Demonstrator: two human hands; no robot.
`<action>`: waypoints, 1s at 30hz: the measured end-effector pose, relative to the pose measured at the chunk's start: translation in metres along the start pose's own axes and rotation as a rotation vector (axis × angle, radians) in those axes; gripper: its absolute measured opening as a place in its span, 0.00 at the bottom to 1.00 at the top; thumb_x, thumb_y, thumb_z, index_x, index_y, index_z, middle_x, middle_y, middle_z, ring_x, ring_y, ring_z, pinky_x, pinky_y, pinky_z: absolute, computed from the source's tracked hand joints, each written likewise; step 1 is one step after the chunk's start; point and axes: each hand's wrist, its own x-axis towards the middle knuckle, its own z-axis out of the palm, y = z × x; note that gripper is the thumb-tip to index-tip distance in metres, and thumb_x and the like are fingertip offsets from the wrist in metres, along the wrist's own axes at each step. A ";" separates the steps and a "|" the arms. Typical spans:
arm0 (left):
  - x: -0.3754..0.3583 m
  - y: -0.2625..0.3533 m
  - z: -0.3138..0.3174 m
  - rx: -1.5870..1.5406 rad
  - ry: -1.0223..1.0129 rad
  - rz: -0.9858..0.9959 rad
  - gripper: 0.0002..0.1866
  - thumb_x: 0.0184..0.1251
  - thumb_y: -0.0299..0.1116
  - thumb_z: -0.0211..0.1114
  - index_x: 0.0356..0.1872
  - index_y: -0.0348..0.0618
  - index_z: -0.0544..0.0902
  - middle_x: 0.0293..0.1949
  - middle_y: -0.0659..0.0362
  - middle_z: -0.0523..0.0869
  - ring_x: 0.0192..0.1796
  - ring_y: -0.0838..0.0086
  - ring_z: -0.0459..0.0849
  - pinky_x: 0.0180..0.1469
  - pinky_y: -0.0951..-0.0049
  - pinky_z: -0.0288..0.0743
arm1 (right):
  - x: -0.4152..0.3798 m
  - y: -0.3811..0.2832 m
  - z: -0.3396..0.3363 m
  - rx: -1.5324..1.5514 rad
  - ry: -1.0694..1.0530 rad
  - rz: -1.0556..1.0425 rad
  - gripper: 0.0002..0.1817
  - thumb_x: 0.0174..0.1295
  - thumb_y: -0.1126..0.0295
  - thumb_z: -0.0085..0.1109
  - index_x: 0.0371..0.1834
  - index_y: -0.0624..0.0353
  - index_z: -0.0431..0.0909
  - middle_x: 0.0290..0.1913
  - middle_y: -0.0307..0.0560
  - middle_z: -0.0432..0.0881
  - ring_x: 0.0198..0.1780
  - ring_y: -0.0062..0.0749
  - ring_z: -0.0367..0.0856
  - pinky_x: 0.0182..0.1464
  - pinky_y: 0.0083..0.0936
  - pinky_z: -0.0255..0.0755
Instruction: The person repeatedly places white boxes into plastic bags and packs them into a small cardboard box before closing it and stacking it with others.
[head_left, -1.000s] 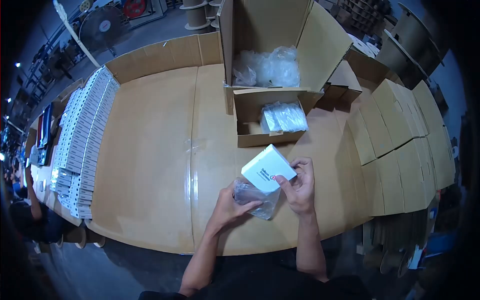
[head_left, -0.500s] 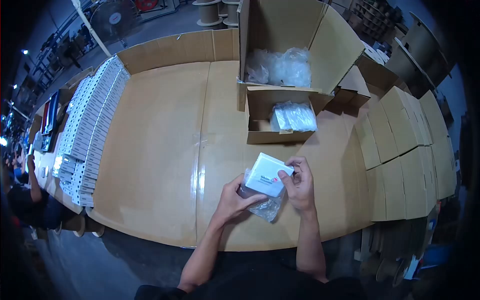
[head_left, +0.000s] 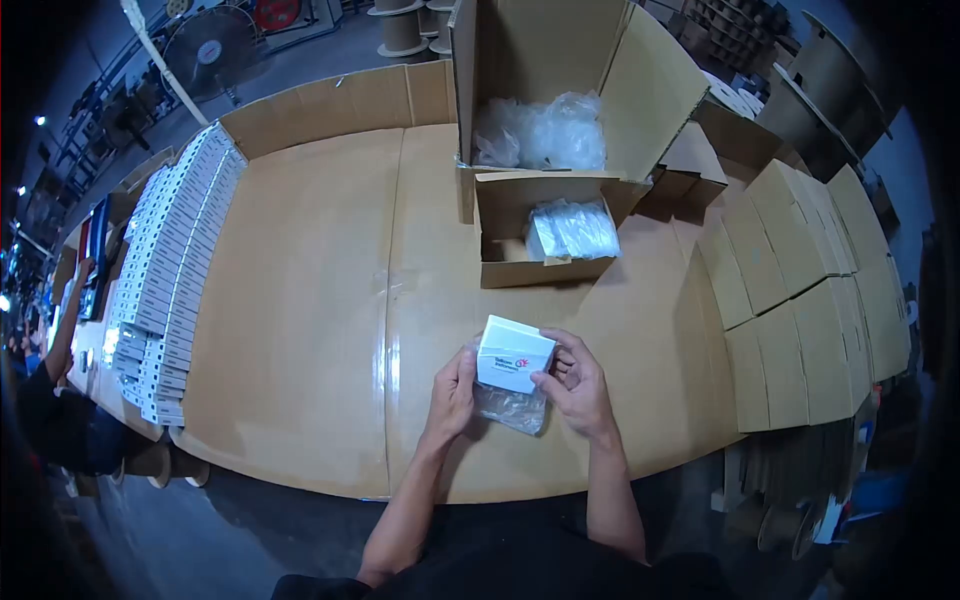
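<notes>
A small white box (head_left: 514,348) with dark lettering and a red logo is held up over the cardboard-covered table. Below it hangs a clear plastic bag (head_left: 512,408), whose crumpled film shows around the box's lower part. My left hand (head_left: 455,395) is closed on the left side, thumb along the box edge and film between. My right hand (head_left: 580,388) pinches the right side, its thumb on the front near the lower corner and the fingers behind. Beyond both hands, an open carton (head_left: 500,274) contains a stack of plastic-wrapped white pieces (head_left: 575,232).
A larger open carton (head_left: 655,90) with clear plastic bags (head_left: 550,132) stands behind. Rows of stacked white boxes (head_left: 170,250) line the left edge. Brown cartons (head_left: 790,310) are piled at right. Another person's arm (head_left: 68,325) reaches over a table at far left.
The white box has turned to sit straighter, its print nearly level. My left thumb has moved up from the bag onto the box's left edge. The view has shifted slightly.
</notes>
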 end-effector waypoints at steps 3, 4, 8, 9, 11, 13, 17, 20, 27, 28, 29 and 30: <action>0.000 0.022 0.004 0.097 -0.032 0.051 0.30 0.88 0.48 0.42 0.77 0.37 0.67 0.65 0.51 0.81 0.67 0.69 0.77 0.72 0.68 0.66 | 0.002 -0.004 -0.007 -0.089 -0.008 -0.036 0.24 0.65 0.86 0.63 0.65 0.66 0.73 0.53 0.52 0.83 0.56 0.29 0.82 0.62 0.26 0.76; 0.001 0.023 0.003 0.083 -0.061 0.054 0.30 0.88 0.48 0.42 0.78 0.37 0.66 0.65 0.50 0.81 0.67 0.69 0.77 0.72 0.68 0.66 | 0.002 -0.005 -0.010 -0.146 -0.007 -0.059 0.20 0.65 0.86 0.63 0.60 0.67 0.77 0.52 0.51 0.84 0.55 0.29 0.83 0.61 0.25 0.77; -0.002 0.016 0.004 0.097 -0.076 0.126 0.30 0.88 0.49 0.40 0.80 0.39 0.62 0.62 0.50 0.83 0.64 0.67 0.80 0.70 0.67 0.69 | 0.004 -0.005 -0.010 -0.266 0.052 -0.142 0.06 0.65 0.83 0.65 0.42 0.68 0.88 0.47 0.49 0.88 0.50 0.30 0.86 0.54 0.24 0.80; -0.005 0.018 0.005 0.063 -0.073 0.115 0.31 0.88 0.49 0.40 0.80 0.39 0.62 0.61 0.50 0.84 0.63 0.67 0.81 0.69 0.67 0.70 | 0.004 -0.008 -0.008 -0.258 0.082 -0.140 0.05 0.64 0.82 0.66 0.41 0.67 0.89 0.45 0.49 0.90 0.48 0.32 0.87 0.53 0.26 0.80; -0.004 0.011 0.008 -0.006 -0.046 0.152 0.32 0.88 0.49 0.39 0.79 0.36 0.62 0.58 0.49 0.85 0.60 0.67 0.82 0.66 0.66 0.74 | 0.005 -0.010 -0.004 -0.176 0.096 -0.199 0.04 0.65 0.80 0.67 0.41 0.66 0.89 0.42 0.51 0.91 0.46 0.32 0.88 0.51 0.26 0.80; -0.001 0.002 0.010 -0.062 -0.011 0.178 0.32 0.88 0.50 0.40 0.78 0.35 0.62 0.57 0.49 0.85 0.59 0.68 0.83 0.66 0.66 0.74 | 0.005 -0.004 -0.002 0.006 0.110 -0.127 0.09 0.66 0.79 0.66 0.49 0.66 0.86 0.44 0.51 0.91 0.47 0.31 0.88 0.52 0.26 0.80; 0.003 -0.010 0.016 -0.166 0.062 0.205 0.33 0.87 0.51 0.41 0.77 0.32 0.64 0.54 0.50 0.85 0.56 0.70 0.83 0.63 0.67 0.76 | 0.011 -0.002 0.010 0.293 0.208 -0.098 0.26 0.67 0.77 0.68 0.68 0.63 0.73 0.50 0.55 0.87 0.53 0.31 0.85 0.58 0.26 0.78; 0.011 -0.017 0.014 -0.205 0.079 0.213 0.34 0.87 0.52 0.42 0.76 0.31 0.64 0.52 0.51 0.85 0.55 0.70 0.83 0.61 0.68 0.76 | 0.015 -0.001 0.016 0.347 0.176 -0.220 0.35 0.66 0.76 0.70 0.75 0.61 0.64 0.53 0.54 0.86 0.54 0.31 0.84 0.59 0.25 0.77; 0.009 0.003 0.014 -0.081 -0.036 0.195 0.23 0.71 0.27 0.70 0.64 0.35 0.78 0.49 0.53 0.85 0.52 0.71 0.83 0.57 0.73 0.77 | 0.013 0.018 -0.001 -0.154 -0.014 -0.100 0.11 0.64 0.81 0.68 0.49 0.66 0.86 0.52 0.49 0.87 0.52 0.29 0.84 0.56 0.25 0.77; 0.010 0.003 0.012 -0.038 -0.040 0.212 0.18 0.69 0.25 0.71 0.58 0.35 0.79 0.48 0.53 0.85 0.51 0.71 0.83 0.56 0.73 0.77 | 0.013 0.018 -0.002 -0.197 -0.032 -0.160 0.09 0.64 0.81 0.67 0.47 0.67 0.87 0.51 0.49 0.88 0.52 0.29 0.84 0.57 0.25 0.77; 0.010 0.002 0.008 0.005 -0.043 0.227 0.14 0.66 0.23 0.72 0.51 0.35 0.81 0.48 0.53 0.84 0.51 0.72 0.83 0.55 0.73 0.77 | 0.013 0.017 -0.002 -0.158 -0.038 -0.141 0.06 0.65 0.81 0.66 0.44 0.67 0.88 0.50 0.51 0.88 0.51 0.29 0.85 0.56 0.25 0.78; 0.010 0.001 0.004 0.047 -0.047 0.241 0.10 0.64 0.22 0.73 0.44 0.36 0.83 0.47 0.53 0.84 0.50 0.73 0.83 0.54 0.73 0.76 | 0.012 0.011 -0.003 -0.172 -0.035 -0.119 0.06 0.65 0.81 0.66 0.43 0.67 0.88 0.50 0.51 0.88 0.51 0.29 0.85 0.56 0.25 0.78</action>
